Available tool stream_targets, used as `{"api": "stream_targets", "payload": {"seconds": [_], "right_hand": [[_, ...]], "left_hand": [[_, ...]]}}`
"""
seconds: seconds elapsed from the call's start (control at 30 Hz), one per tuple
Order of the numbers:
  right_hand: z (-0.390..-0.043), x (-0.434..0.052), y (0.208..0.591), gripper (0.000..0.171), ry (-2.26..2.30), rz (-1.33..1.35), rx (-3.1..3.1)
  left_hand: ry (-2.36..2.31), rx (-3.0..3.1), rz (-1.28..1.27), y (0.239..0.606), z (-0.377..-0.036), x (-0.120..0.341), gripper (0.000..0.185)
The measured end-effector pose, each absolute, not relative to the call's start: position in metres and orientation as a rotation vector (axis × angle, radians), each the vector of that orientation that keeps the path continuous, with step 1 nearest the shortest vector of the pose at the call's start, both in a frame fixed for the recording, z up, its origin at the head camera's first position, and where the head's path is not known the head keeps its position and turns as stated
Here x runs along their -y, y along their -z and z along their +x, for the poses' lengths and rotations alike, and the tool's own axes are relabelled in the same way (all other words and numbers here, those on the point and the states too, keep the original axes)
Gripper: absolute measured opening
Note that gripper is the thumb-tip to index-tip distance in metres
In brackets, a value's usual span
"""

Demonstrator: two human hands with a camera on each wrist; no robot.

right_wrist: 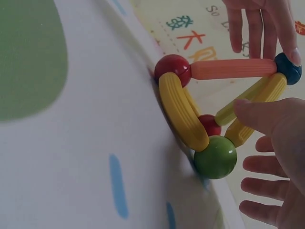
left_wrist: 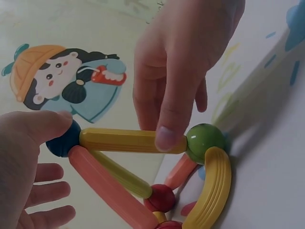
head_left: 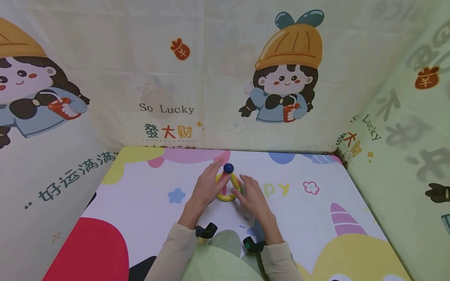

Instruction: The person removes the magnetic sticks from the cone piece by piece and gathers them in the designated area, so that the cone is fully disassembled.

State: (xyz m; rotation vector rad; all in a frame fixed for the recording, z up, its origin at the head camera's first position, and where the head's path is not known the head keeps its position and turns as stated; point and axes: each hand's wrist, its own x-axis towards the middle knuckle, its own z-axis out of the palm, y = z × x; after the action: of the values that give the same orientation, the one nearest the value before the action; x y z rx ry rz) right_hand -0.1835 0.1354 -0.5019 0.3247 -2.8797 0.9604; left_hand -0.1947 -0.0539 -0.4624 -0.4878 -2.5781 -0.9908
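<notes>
Patterned table (head_left: 147,210), cartoon-printed cloth (head_left: 225,47) behind.
Your left hand (head_left: 206,188) has its thumb on the blue ball (left_wrist: 65,143), your right hand (head_left: 254,197) over the yellow rod (left_wrist: 119,140); fingers (right_wrist: 264,188) apart.

Under dim light, the tabletop (left_wrist: 274,183) carries soft shadows; the green ball (left_wrist: 206,143) glints.

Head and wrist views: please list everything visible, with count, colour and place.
blue ball: 1, blue, top corner
green ball: 1, green, low corner
red balls: 2, red, low corners
yellow stick: 1, yellow, blue to green ball
lime stick: 1, yellow-green, blue to red ball
pink sticks: 2, pink, one sloping, one low
curved sticks: 2, yellow, low
mat: 1, white, printed, underneath
walls: 3, pale, behind and beside
wrist cameras: 2, black, wrists
sleeves: 2, beige, forearms
hands: 2, bare, beside the sticks
</notes>
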Motion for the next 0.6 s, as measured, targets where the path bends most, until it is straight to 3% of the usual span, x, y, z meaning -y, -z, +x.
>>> {"api": "stream_targets", "payload": {"seconds": [0.6], "right_hand": [[-0.189,-0.135,0.517,0.037,-0.928,0.455,2.784]], "left_hand": [[0.86,2.56,-0.614,0.457,-0.204,0.047,0.063]]}}
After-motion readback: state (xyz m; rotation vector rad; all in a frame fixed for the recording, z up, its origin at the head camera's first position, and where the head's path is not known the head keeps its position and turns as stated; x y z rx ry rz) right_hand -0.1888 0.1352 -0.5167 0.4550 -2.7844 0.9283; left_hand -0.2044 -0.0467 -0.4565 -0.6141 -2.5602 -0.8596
